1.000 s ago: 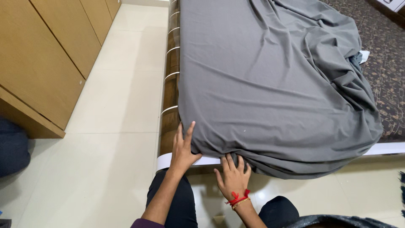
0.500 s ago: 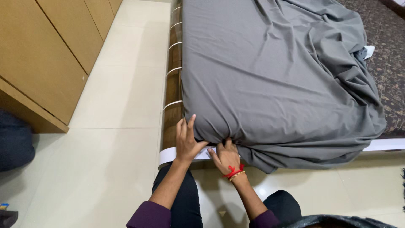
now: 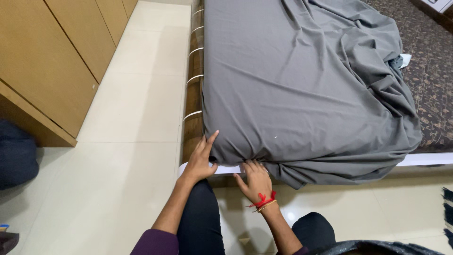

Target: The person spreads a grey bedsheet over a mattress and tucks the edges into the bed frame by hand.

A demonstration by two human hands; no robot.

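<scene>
Below, a grey sheet covers the bed, its corner at 6 o'clock. At 7 o'clock of that corner the left hand lies flat, fingers extended, pressing the sheet's side; the right hand, just beside at 5 o'clock, curls its fingers into the bunched hem.

Plain grey sheet, brown floral mattress
</scene>
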